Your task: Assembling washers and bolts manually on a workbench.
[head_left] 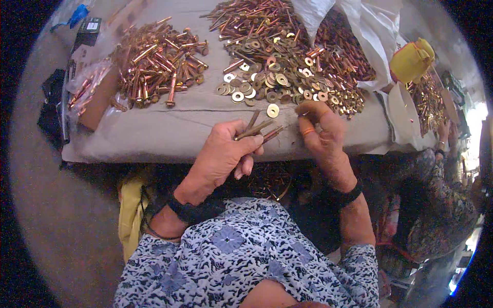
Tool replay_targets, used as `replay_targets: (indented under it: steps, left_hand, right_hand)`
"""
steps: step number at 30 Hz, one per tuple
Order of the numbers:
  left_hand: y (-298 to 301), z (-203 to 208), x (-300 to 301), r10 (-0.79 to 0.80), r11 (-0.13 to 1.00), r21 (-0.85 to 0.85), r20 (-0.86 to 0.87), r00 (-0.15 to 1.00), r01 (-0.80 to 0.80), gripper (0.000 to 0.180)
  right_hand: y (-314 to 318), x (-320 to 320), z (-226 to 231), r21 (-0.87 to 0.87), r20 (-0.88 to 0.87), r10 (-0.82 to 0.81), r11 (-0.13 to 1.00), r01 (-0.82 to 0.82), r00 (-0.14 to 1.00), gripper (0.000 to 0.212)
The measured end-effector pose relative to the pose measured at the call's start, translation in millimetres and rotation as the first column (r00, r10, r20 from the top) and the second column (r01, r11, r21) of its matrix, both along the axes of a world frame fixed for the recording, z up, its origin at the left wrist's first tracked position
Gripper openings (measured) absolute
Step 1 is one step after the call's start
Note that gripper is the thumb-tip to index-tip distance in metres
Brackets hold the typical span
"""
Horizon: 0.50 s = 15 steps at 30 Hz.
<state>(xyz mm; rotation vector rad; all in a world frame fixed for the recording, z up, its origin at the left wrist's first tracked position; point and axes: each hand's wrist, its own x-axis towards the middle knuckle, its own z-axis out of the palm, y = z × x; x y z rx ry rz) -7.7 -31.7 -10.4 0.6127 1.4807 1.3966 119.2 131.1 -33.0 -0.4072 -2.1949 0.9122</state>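
Several copper-coloured bolts (273, 134) stick out of my left hand (218, 151), whose fingers and thumb are closed round them above the table's front edge. To its right, my right hand (324, 131) has its thumb and bent forefinger brought together beside the pile of flat washers (280, 79). Whatever lies between those fingertips is too small to make out. A single brass washer (272, 110) lies nearest to me, between the two hands. Small nuts (341, 102) spread along the right side of the washers.
A covered table (154, 131) bears a heap of bolts with washers (162, 66) at left and loose bolts (251, 20) at the back. White plastic sheeting (377, 46) and a yellow bag (412, 60) stand right. Another person's hand (443, 131) reaches to a farther pile. A cardboard box (99, 100) stands far left.
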Motion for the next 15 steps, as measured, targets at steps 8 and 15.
replay_targets:
  steps: [8, 15]
  left_hand:
    - [-1.2, 0.6, 0.5, -0.053, 0.998, 0.021, 0.055, 0.997, 0.052, 0.016]
    - [-1.2, 1.9, 2.2, -0.060, 0.998, 0.019, 0.045, 0.997, 0.059, 0.015]
  right_hand:
    - [-13.6, 5.2, 6.7, -0.224, -0.036, 0.307, 0.925, -0.307, 0.951, 0.013]
    - [-18.9, 8.1, 9.2, -0.272, 0.006, 0.263, 0.929, -0.251, 0.965, 0.011]
